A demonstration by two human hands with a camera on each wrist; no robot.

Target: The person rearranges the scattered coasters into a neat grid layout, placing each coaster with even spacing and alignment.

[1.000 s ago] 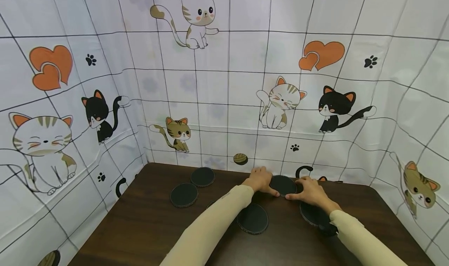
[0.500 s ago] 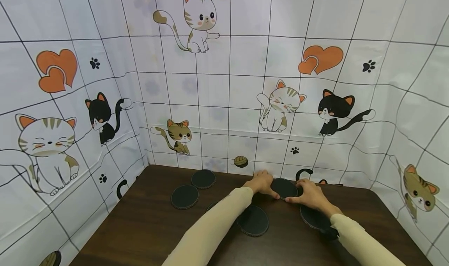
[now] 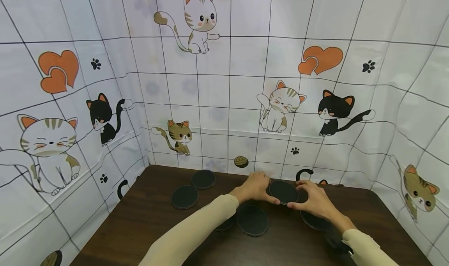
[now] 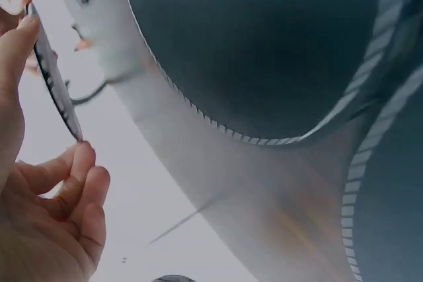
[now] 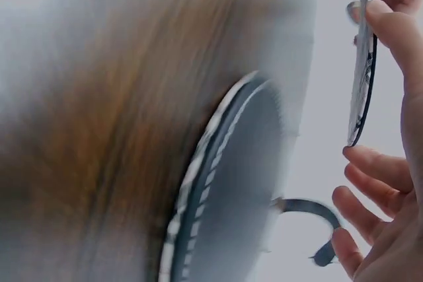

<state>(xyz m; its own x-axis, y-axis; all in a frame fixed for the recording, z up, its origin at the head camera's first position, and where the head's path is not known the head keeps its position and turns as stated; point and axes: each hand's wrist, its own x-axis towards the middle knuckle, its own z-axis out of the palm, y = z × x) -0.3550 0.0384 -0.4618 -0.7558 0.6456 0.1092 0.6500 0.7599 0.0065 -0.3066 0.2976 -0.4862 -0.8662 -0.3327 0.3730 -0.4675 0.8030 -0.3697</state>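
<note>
Both hands hold one round dark coaster (image 3: pixel 283 192) between them near the back edge of the table. My left hand (image 3: pixel 254 187) pinches its left edge between thumb and fingertips. On the opposite edge, my right hand (image 3: pixel 313 199) does the same. Seen edge-on in the left wrist view, the thin coaster (image 4: pixel 56 80) is raised above the table, with a thumb on one side and fingertips at the other. The right wrist view also shows the coaster (image 5: pixel 363 70) edge-on, with the lower fingers of the right hand (image 5: pixel 386 209) loosely bent. Part of another dark disc shows behind it, by the right fingers.
More dark coasters with stitched rims lie on the brown wooden table (image 3: pixel 133 227): one at the back left (image 3: pixel 203 179), a coaster beside it (image 3: pixel 185 197), a middle coaster (image 3: pixel 252 220), a partly hidden stack (image 3: pixel 226 224) and a coaster under the right wrist (image 3: pixel 315 221). A cat-print curtain (image 3: pixel 210 102) encloses the table.
The coaster between the hands has come up and slightly toward me. My left forearm has shifted left, uncovering more of the coaster stack beside it.
</note>
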